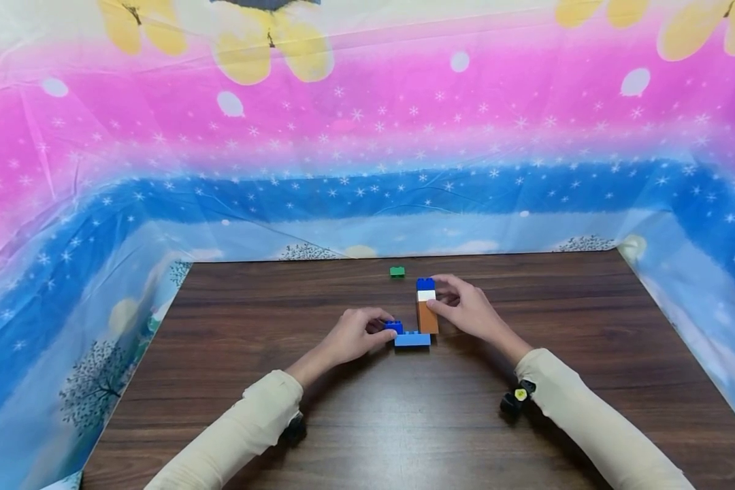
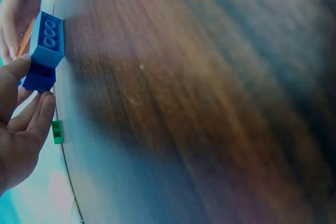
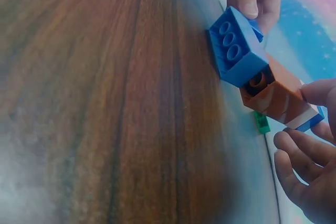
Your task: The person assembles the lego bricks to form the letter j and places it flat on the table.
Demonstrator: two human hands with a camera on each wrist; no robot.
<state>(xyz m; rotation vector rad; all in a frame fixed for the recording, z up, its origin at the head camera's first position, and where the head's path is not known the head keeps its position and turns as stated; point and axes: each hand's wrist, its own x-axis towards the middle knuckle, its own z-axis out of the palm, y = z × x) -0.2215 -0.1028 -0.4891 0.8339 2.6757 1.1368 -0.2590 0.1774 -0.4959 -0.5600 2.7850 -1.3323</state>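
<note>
My left hand (image 1: 352, 337) pinches a small dark blue brick (image 1: 393, 327) between thumb and fingers. That brick sits on the left end of a longer light blue brick (image 1: 412, 339), whose hollow underside shows in both wrist views, so the pair is lifted off the table. With thumb and fingers, my right hand (image 1: 470, 314) grips an upright stack: an orange block (image 1: 427, 320) below, a white brick (image 1: 426, 295) above it, and a blue brick (image 1: 425, 284) on top. The orange block's lower end, its underside partly visible (image 3: 257, 81), is at the light blue brick's right end; whether they touch I cannot tell.
A small green brick (image 1: 397, 272) lies near the far edge of the dark wooden table (image 1: 251, 292). Patterned cloth (image 1: 367, 190) hangs behind the table and along its sides. A small black device (image 1: 514, 398) is strapped at the right wrist.
</note>
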